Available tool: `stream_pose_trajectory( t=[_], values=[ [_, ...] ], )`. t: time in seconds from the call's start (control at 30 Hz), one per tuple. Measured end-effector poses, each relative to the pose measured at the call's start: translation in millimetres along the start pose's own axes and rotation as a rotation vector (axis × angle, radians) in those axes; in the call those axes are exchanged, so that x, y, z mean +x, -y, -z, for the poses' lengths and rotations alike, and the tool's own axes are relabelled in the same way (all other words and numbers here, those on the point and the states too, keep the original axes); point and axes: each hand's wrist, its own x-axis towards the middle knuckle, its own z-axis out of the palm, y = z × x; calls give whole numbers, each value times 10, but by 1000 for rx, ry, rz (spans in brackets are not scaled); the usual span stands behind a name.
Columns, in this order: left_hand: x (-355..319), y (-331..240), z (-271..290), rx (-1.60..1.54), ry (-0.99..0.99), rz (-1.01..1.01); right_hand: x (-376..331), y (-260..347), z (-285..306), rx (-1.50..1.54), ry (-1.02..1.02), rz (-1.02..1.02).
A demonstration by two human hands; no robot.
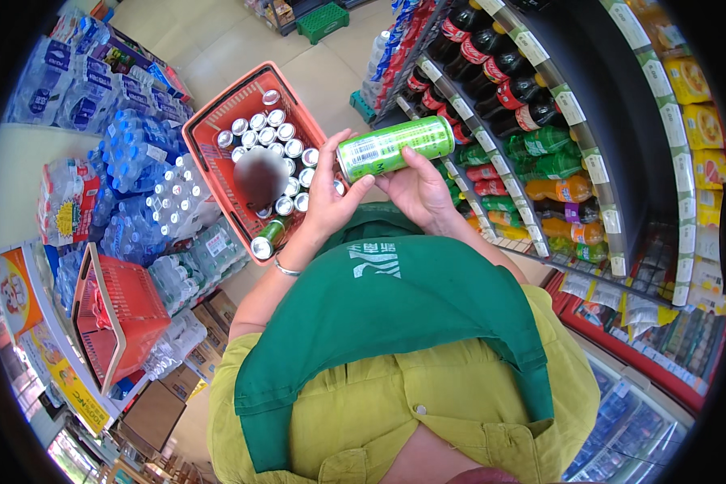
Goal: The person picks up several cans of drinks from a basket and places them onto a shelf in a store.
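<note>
A tall green drink can (395, 148) lies sideways between my two hands, in front of my green apron. My left hand (331, 187) grips its left end, fingers behind and thumb beneath. Around the lower right side curls my right hand (420, 190), its thumb on the can's front. Just left of the can is a red shopping basket (206, 165) holding several upright cans (276, 118) with silver tops. One green can (272, 234) lies tilted at the basket's near end. A blurred dark patch hides part of the basket's contents.
Shelves of cola bottles (500, 66) and orange soda bottles (569, 189) stand on the right. Wrapped water packs (133, 149) are stacked on the left, with a second red basket (125, 310) near them. A green crate (323, 22) sits on the floor ahead.
</note>
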Motion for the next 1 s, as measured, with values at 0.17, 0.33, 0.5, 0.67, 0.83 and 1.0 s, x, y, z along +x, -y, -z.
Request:
stream_pose_trajectory(
  t=[0.17,0.33,0.5,0.67,0.83,1.0],
  values=[
    [71,-103,-103,-28,6,80,2,78,53,19,41,9],
    [97,62,-137,57,-43,30,74,71,189,0,40,17],
    [127,51,-218,71,-2,131,11,120,186,-13,-6,31],
    [239,-17,-422,127,89,146,-67,157,356,59,-61,85],
    [276,179,-457,145,166,119,-150,200,459,64,-108,162],
    [330,157,-591,84,252,130,-253,251,503,98,-163,204]
  ],
)
